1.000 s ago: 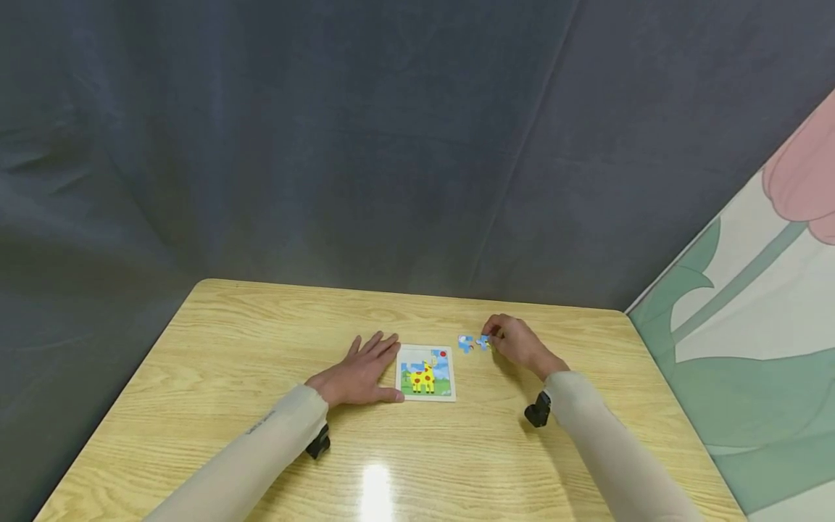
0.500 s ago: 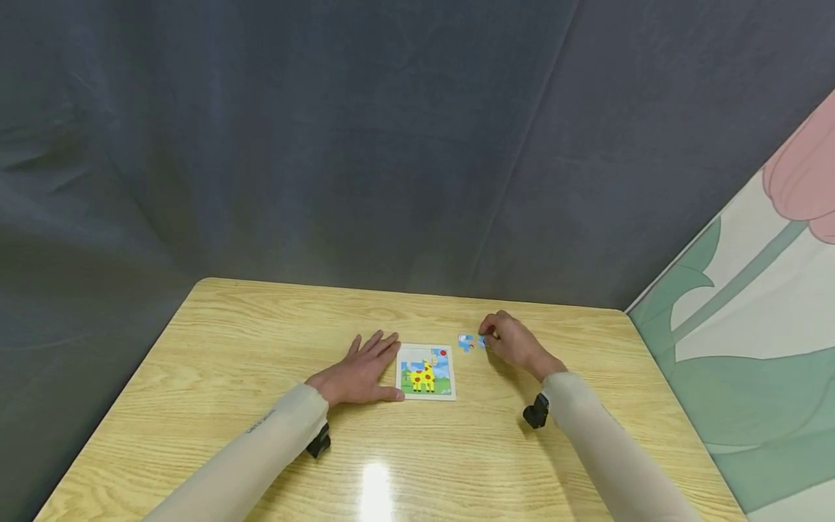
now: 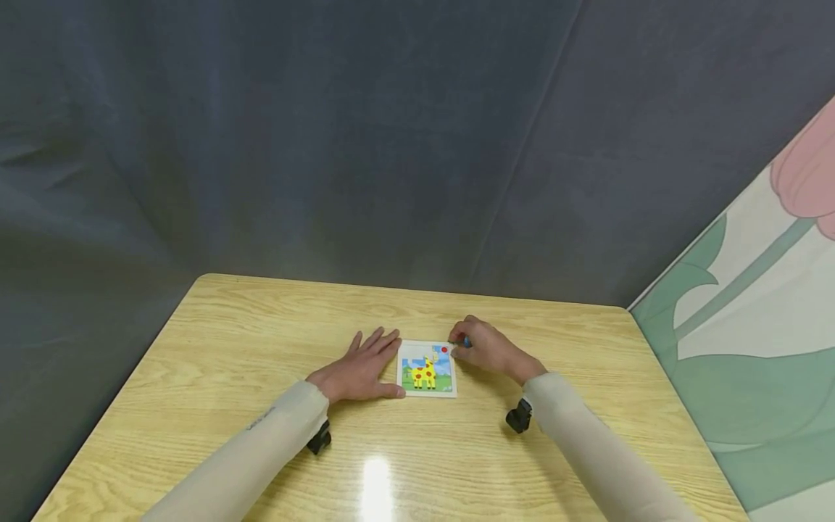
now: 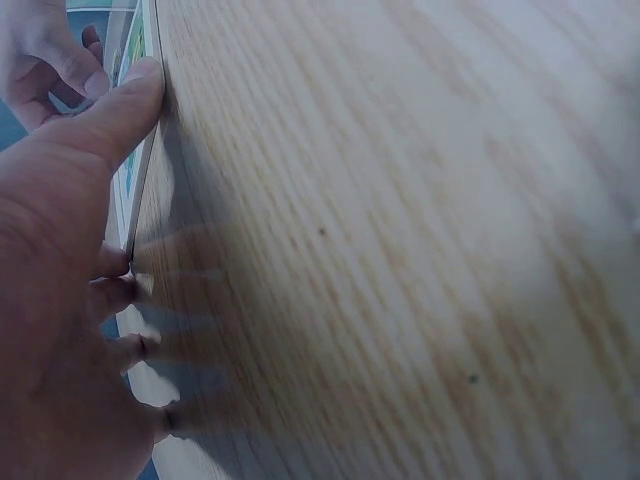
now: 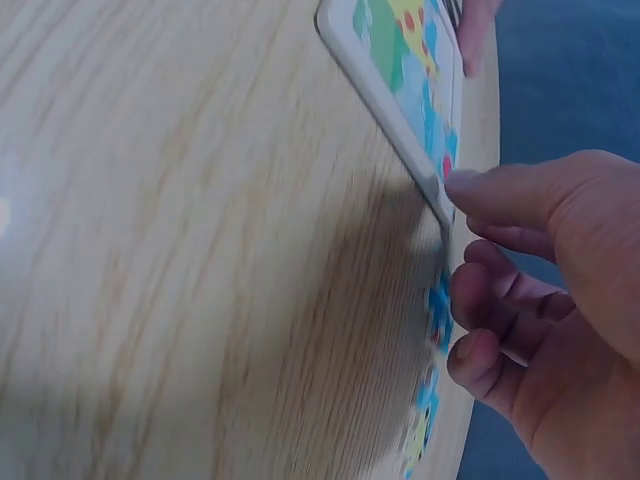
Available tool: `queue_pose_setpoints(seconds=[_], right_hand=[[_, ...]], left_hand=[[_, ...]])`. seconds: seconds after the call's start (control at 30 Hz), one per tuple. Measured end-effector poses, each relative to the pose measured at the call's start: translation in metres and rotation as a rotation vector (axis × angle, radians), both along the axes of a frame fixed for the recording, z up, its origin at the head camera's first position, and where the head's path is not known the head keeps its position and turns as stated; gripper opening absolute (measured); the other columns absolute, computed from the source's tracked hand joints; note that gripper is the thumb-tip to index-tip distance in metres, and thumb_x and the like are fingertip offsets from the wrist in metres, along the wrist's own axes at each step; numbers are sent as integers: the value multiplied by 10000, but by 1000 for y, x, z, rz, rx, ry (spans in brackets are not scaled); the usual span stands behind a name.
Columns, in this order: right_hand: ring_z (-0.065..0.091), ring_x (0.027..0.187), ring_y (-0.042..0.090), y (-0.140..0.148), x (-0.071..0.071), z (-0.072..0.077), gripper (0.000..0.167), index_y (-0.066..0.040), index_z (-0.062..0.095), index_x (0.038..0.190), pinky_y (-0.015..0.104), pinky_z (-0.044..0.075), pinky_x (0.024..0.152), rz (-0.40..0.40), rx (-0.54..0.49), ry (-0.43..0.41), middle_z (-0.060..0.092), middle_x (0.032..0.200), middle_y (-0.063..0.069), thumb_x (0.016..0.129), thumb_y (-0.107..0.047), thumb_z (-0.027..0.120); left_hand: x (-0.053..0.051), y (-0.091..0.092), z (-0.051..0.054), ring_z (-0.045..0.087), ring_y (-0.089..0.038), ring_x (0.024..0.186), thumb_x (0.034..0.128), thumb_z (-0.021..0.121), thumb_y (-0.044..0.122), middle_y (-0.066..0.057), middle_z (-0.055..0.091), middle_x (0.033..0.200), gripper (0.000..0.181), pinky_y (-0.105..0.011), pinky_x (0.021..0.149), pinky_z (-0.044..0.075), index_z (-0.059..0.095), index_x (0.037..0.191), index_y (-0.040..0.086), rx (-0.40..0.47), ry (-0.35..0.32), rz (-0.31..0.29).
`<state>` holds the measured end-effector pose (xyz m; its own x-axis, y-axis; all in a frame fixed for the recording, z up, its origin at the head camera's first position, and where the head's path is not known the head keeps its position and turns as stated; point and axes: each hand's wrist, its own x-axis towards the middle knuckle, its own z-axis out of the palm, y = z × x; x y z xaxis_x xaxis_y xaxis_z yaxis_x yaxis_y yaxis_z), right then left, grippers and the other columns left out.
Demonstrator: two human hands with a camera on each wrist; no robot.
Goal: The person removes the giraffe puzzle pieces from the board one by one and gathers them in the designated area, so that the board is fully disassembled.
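Observation:
The left hand (image 3: 362,373) lies flat with spread fingers along the left edge of the framed giraffe puzzle (image 3: 427,394). Its thumb touches the lower left corner. Bent fingers of the right hand (image 3: 489,351) are at the puzzle's upper right corner, by the red dot. In the right wrist view, the thumb (image 5: 500,195) is at the frame corner, above the curled fingers. Under them on the wood lie a blue piece (image 5: 440,310) and a blue and yellow piece (image 5: 422,420). Whether the right fingertips grip anything is unclear.
The wooden table (image 3: 261,312) ends at a dark curtain (image 3: 365,145) behind. On the right hangs a pale cloth (image 3: 770,312) with a pink flower and green leaves. A light reflection shows near the table's front.
The right hand has moved left from the loose pieces to the puzzle's upper right corner. The left hand keeps its place; the head view has shifted slightly.

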<state>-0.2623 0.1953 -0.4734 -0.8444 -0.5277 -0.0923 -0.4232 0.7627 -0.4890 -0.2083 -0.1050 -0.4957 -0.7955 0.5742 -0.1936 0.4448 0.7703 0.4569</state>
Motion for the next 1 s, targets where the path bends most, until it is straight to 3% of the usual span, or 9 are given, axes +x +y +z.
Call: queue_pose_setpoints(seconds=[0.33, 0.63, 1.0], right_hand=[[585, 1015, 170, -15, 4, -1, 299, -110, 710, 1240, 380, 529, 902, 24, 46, -42, 625, 1169, 47, 979, -224, 799], [646, 1026, 177, -20, 4, 0, 261, -117, 716, 1252, 406, 573, 950, 54, 32, -71, 623, 1166, 54, 997, -140, 764], [570, 949, 169, -29, 8, 4, 278, -96, 697, 1289, 359, 531, 878, 43, 78, -95, 593, 1171, 59, 1014, -105, 734]], left_hand=[[-2, 0, -2, 19, -359, 1700, 1010, 623, 639, -69, 100, 1822, 982, -669, 1340, 38, 211, 1718, 96, -10, 7, -6], [-3, 0, -3, 20, -361, 1700, 1009, 622, 641, -72, 100, 1823, 981, -677, 1336, 40, 219, 1716, 94, -8, 11, -5], [-2, 0, -1, 17, -361, 1700, 1016, 614, 636, -74, 89, 1823, 977, -674, 1337, 40, 207, 1718, 92, -16, 7, -12]])
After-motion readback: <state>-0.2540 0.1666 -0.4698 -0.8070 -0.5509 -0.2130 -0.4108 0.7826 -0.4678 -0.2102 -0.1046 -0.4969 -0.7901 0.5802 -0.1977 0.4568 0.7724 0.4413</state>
